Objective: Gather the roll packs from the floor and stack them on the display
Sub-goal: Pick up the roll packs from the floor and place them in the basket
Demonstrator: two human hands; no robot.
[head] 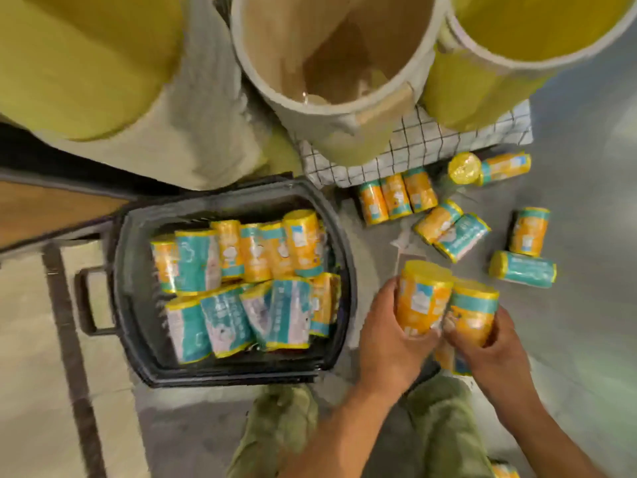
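Orange, teal and yellow roll packs lie scattered on the grey floor. My left hand grips one upright roll pack. My right hand holds a second roll pack beside it, with another pack partly hidden beneath my hands. A black basket to the left holds several more packs. Three packs lie side by side near a checked cloth. Other loose packs lie at the right.
Large round fabric bins, one tan inside and two yellow, stand above on a checked cloth. A dark basket handle sticks out left. My knees in green trousers are at the bottom.
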